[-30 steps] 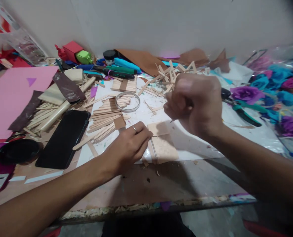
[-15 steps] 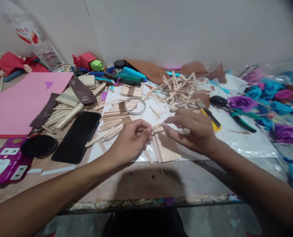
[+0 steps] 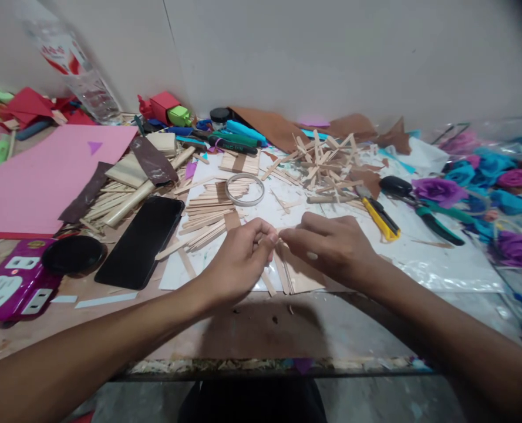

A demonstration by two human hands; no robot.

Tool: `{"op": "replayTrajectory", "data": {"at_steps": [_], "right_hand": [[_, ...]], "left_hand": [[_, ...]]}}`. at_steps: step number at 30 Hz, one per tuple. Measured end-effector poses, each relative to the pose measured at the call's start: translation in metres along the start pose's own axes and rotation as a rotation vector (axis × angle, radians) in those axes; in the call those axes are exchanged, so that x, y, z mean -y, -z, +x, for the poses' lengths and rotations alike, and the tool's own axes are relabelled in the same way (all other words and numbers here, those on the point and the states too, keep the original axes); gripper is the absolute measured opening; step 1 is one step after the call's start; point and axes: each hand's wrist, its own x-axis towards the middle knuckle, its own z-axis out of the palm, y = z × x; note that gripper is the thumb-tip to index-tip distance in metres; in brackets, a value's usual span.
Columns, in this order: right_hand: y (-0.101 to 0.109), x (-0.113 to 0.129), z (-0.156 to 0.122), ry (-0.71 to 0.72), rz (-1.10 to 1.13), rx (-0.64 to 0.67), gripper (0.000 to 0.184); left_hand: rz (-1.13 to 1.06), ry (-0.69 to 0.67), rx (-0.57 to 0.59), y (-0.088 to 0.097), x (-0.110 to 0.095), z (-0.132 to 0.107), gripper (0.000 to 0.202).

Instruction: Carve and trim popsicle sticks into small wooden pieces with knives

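Note:
My left hand [image 3: 245,252] is closed in a pinch over the white sheet [image 3: 441,267], fingertips on a small wooden craft stick that is now almost wholly hidden. My right hand [image 3: 337,244] meets it from the right, thumb and fingers together at the same spot. A pale rounded end of a rod-like tool [image 3: 312,256] pokes out of my right hand; the rest of it is covered. Below the hands lie a flat wooden piece [image 3: 302,273] and loose craft sticks [image 3: 267,283]. To the left, craft sticks [image 3: 205,211] are laid in a fan, touched by a tape roll [image 3: 245,189].
Left of the sheet lie a black phone [image 3: 141,242], a round black lid [image 3: 74,255] and a purple power strip [image 3: 14,282]. A heap of sticks [image 3: 326,158] is behind, with a yellow cutter [image 3: 380,218], pliers [image 3: 439,223] and paper flowers [image 3: 439,191] at right.
My right hand has moved left, and its fingers have closed against my left fingertips. The craft stick, visible between the hands before, is now mostly covered. The view has shifted slightly.

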Motion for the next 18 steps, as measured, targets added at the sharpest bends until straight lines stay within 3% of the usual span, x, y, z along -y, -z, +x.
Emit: {"op": "replayTrajectory", "data": {"at_steps": [5, 18], "right_hand": [[0.000, -0.005, -0.002, 0.048, 0.030, 0.010, 0.025], [-0.007, -0.007, -0.008, -0.068, 0.154, -0.012, 0.013]], "left_hand": [[0.027, 0.001, -0.021, 0.000, 0.001, 0.000, 0.028], [-0.046, 0.022, 0.000, -0.001, 0.003, 0.001, 0.029]]}}
